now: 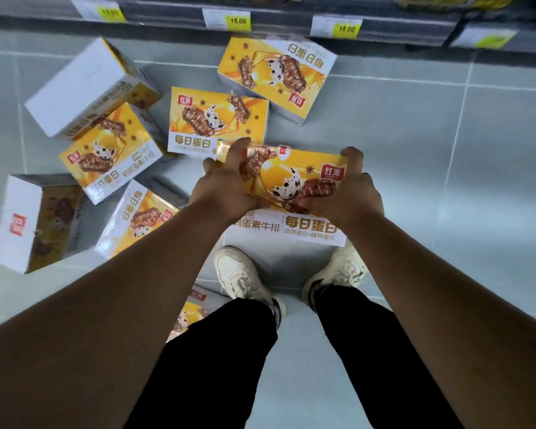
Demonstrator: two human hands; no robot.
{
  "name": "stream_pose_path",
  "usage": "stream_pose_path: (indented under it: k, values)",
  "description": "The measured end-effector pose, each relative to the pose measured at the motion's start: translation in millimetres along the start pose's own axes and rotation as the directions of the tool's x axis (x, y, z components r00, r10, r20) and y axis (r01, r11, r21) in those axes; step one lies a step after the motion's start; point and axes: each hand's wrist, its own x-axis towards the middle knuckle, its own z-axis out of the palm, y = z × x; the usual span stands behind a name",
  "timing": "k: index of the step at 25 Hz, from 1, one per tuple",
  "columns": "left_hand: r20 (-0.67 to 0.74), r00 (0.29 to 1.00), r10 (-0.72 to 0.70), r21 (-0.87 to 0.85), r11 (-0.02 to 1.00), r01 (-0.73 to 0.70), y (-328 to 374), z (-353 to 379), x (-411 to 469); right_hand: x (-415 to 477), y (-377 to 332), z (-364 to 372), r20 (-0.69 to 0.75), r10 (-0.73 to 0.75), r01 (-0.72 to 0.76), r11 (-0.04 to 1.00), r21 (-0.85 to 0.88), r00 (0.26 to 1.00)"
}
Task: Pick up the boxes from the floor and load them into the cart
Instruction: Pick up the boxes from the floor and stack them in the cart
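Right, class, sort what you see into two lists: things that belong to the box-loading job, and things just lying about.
Job: yellow-and-white cardboard snack box, gripped by left hand and right hand; matching boxes scattered on the grey tiled floor.
Just there: yellow price labels; grey shelf edge; white trainers.

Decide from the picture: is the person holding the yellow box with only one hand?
No, the left hand and the right hand both grip the yellow box at its ends.
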Motion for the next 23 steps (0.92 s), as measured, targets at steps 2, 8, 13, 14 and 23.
stream_pose_path:
  k: [2, 8, 13, 14, 23]
  values:
    - [-0.030, 0.999, 0.013, 0.013, 1.000, -0.013, 21.9, -35.5, -31.4, -33.1, -21.1, -34.5, -0.036, -0.024, 0.025, 1.000, 0.014, 0.999]
    - [-0.177, 0.980, 0.093, 0.008, 0.996, -0.093, 77.7, -146.1, -138.4, -136.3, -90.0, -142.9, -0.133, -0.127, 0.135, 0.989, 0.053, 0.983]
    - [-0.326, 0.932, 0.162, 0.011, 0.986, -0.167, 119.9, -238.0, -228.3, -221.4, -154.2, -237.5, -0.223, -0.200, 0.212, 0.977, 0.032, 0.954]
    - [-0.343, 0.924, 0.168, 0.004, 0.984, -0.177, 127.2, -254.8, -244.5, -237.9, -165.1, -253.3, -0.238, -0.217, 0.232, 0.972, 0.038, 0.947]
    - [-0.518, 0.809, 0.277, 0.032, 0.952, -0.306, 185.3, -370.5, -366.2, -364.2, -237.0, -357.3, -0.410, -0.320, 0.341, 0.940, -0.023, 0.854]
